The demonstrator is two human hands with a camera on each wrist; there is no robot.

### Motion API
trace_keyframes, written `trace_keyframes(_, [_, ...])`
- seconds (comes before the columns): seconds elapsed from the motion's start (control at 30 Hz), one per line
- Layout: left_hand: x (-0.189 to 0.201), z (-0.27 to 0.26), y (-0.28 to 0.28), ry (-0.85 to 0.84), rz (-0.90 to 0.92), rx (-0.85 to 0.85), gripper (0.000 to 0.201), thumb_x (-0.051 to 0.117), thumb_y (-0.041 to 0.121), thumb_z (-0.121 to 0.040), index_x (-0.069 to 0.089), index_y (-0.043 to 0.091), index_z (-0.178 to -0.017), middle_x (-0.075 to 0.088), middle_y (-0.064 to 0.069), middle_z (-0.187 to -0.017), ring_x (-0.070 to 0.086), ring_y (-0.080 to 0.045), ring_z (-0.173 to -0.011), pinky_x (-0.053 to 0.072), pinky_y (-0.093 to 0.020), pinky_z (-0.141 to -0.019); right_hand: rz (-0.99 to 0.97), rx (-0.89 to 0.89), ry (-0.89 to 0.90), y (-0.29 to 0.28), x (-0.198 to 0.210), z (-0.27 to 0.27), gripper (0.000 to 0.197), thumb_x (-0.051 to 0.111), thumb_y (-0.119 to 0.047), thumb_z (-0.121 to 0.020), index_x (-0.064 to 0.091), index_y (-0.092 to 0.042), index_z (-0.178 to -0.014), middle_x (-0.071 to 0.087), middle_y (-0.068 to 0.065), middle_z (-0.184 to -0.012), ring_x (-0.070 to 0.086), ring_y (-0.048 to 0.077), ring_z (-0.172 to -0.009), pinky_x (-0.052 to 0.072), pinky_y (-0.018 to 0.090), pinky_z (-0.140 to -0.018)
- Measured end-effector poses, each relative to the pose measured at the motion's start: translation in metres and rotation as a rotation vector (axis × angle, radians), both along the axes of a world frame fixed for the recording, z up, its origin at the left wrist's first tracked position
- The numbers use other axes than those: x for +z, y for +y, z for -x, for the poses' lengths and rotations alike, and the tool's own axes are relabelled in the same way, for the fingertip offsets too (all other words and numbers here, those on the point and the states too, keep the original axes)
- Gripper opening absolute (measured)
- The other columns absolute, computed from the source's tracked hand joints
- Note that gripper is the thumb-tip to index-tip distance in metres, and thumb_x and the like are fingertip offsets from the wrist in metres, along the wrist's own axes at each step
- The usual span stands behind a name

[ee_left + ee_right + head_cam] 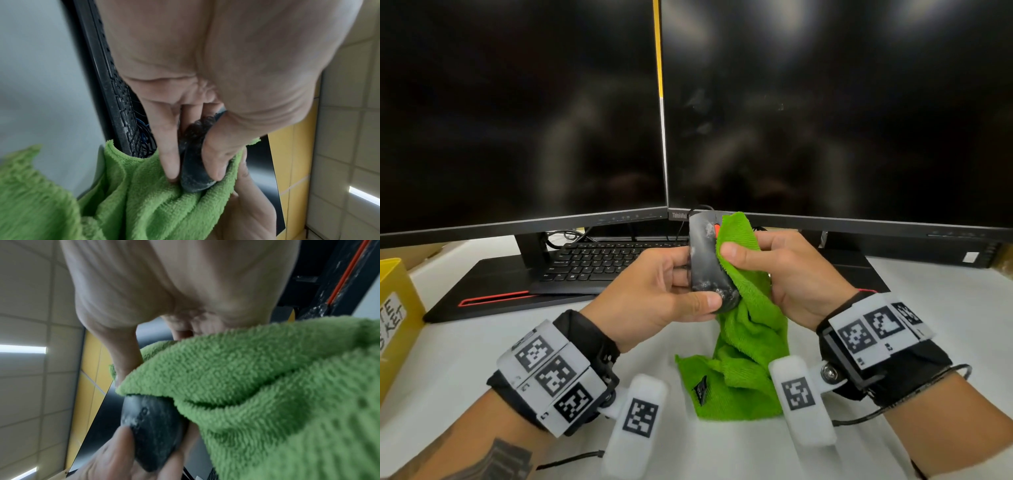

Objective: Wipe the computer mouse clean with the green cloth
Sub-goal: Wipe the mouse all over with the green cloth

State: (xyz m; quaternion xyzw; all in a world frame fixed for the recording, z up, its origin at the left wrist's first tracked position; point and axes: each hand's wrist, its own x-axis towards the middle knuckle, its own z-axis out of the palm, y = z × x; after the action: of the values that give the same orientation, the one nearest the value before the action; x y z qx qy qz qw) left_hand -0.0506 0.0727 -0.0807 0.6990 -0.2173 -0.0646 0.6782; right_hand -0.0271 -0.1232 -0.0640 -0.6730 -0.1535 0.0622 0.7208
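Now both hands are raised above the desk [928,308], in front of two dark monitors. The left hand [654,291] holds the computer mouse [707,263] with its fingers curled around it: the thumb lies at the lower end of the mouse and the other fingers are behind its left side. The mouse is black, with grey-white smears on its top, and a small red part shows near its upper end. A thin cable goes up from it toward the monitors.

The right hand [787,270] pinches the green cloth [743,329] and presses it on the right side of the mouse; the thumb lies on the cloth near the top. The rest of the cloth hangs down between the two wrists, and its lower part lies folded on the white desk, with a small black label on it.

From the left wrist view, the fingertips [171,172] grip the dark mouse [195,180] and the cloth [154,203] is bunched just under it. From the right wrist view, the cloth [267,394] covers part of the mouse [152,431].

Behind the hands, a black keyboard [599,263] lies under the left monitor [517,113], beside the right monitor [842,109]. A yellow box [397,308] with a handwritten label stands at the left edge.
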Motion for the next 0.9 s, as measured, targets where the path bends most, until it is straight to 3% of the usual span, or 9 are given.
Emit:
trace_keyframes(0.07, [-0.001, -0.001, 0.001, 0.005, 0.007, 0.005, 0.045, 0.075, 0.000, -0.076, 0.067, 0.003, -0.121, 0.079, -0.015, -0.107, 0.076, -0.023, -0.096, 0.062, -0.033, -0.078, 0.022, 0.007, 0.001, 0.002, 0.000, 0.000, 0.080, 0.094, -0.028, -0.060, 0.061, 0.018, -0.117, 0.064, 0.043, -0.119, 0.065, 0.061, -0.106, 0.049, 0.072, -0.094])
trace_keyframes(0.2, [0.000, -0.003, 0.004, -0.001, 0.018, 0.028, 0.044, 0.074, 0.001, -0.077, 0.069, 0.004, -0.120, 0.077, -0.019, -0.111, 0.075, -0.025, -0.099, 0.063, -0.037, -0.082, 0.052, 0.028, -0.031, -0.009, 0.000, -0.003, 0.059, 0.089, -0.004, -0.064, 0.064, 0.017, -0.113, 0.072, 0.031, -0.105, 0.069, 0.042, -0.093, 0.062, 0.048, -0.081])
trace_keyframes(0.27, [0.000, -0.003, 0.005, 0.003, 0.032, 0.028, 0.044, 0.074, 0.002, -0.077, 0.069, 0.005, -0.120, 0.078, -0.017, -0.111, 0.075, -0.025, -0.100, 0.063, -0.038, -0.084, 0.033, 0.044, -0.034, -0.013, 0.001, -0.004, 0.054, 0.079, -0.004, -0.066, 0.066, 0.015, -0.115, 0.071, 0.031, -0.107, 0.069, 0.041, -0.095, 0.063, 0.044, -0.079])
trace_keyframes(0.4, [0.001, -0.002, 0.004, 0.005, 0.029, 0.014, 0.045, 0.074, 0.000, -0.077, 0.069, 0.004, -0.121, 0.078, -0.015, -0.110, 0.075, -0.024, -0.100, 0.063, -0.037, -0.083, -0.006, 0.016, -0.015, -0.011, 0.001, -0.003, 0.050, 0.084, -0.014, -0.073, 0.070, 0.010, -0.115, 0.069, 0.036, -0.119, 0.069, 0.050, -0.104, 0.056, 0.063, -0.093])
trace_keyframes(0.47, [0.000, -0.002, 0.002, 0.002, 0.015, 0.008, 0.045, 0.074, 0.000, -0.077, 0.068, 0.004, -0.120, 0.079, -0.014, -0.108, 0.076, -0.023, -0.098, 0.063, -0.035, -0.080, 0.028, -0.021, -0.041, -0.005, -0.001, -0.002, 0.069, 0.093, -0.031, -0.064, 0.069, 0.010, -0.114, 0.069, 0.038, -0.115, 0.069, 0.050, -0.099, 0.050, 0.070, -0.092])
trace_keyframes(0.57, [-0.001, -0.001, 0.002, 0.010, 0.015, 0.005, 0.046, 0.074, -0.002, -0.075, 0.068, 0.003, -0.121, 0.078, -0.016, -0.108, 0.076, -0.023, -0.096, 0.062, -0.032, -0.078, 0.080, -0.024, -0.101, 0.000, -0.005, -0.004, 0.097, 0.100, -0.047, -0.041, 0.065, 0.014, -0.108, 0.071, 0.037, -0.105, 0.071, 0.042, -0.086, 0.058, 0.058, -0.083])
trace_keyframes(0.63, [-0.001, -0.002, 0.004, 0.013, 0.024, 0.006, 0.047, 0.074, -0.002, -0.076, 0.068, 0.002, -0.122, 0.078, -0.017, -0.109, 0.076, -0.023, -0.097, 0.063, -0.033, -0.079, 0.089, -0.001, -0.109, -0.003, -0.005, -0.005, 0.087, 0.099, -0.034, -0.044, 0.065, 0.015, -0.107, 0.073, 0.035, -0.104, 0.071, 0.038, -0.085, 0.060, 0.050, -0.079])
trace_keyframes(0.73, [-0.001, -0.003, 0.005, 0.012, 0.040, 0.019, 0.046, 0.074, 0.000, -0.076, 0.068, 0.002, -0.121, 0.078, -0.014, -0.107, 0.075, -0.021, -0.096, 0.063, -0.034, -0.080, 0.099, 0.031, -0.115, -0.013, -0.001, -0.006, 0.058, 0.087, -0.009, -0.059, 0.067, 0.013, -0.108, 0.073, 0.034, -0.107, 0.072, 0.039, -0.088, 0.062, 0.050, -0.081])
trace_keyframes(0.9, [0.000, -0.003, 0.004, 0.017, 0.052, 0.028, 0.045, 0.074, 0.002, -0.077, 0.069, 0.005, -0.121, 0.079, -0.014, -0.108, 0.076, -0.022, -0.098, 0.063, -0.036, -0.082, 0.049, 0.012, -0.099, -0.011, -0.002, -0.006, 0.051, 0.085, -0.016, -0.067, 0.071, 0.008, -0.110, 0.072, 0.034, -0.110, 0.071, 0.039, -0.091, 0.059, 0.057, -0.085])
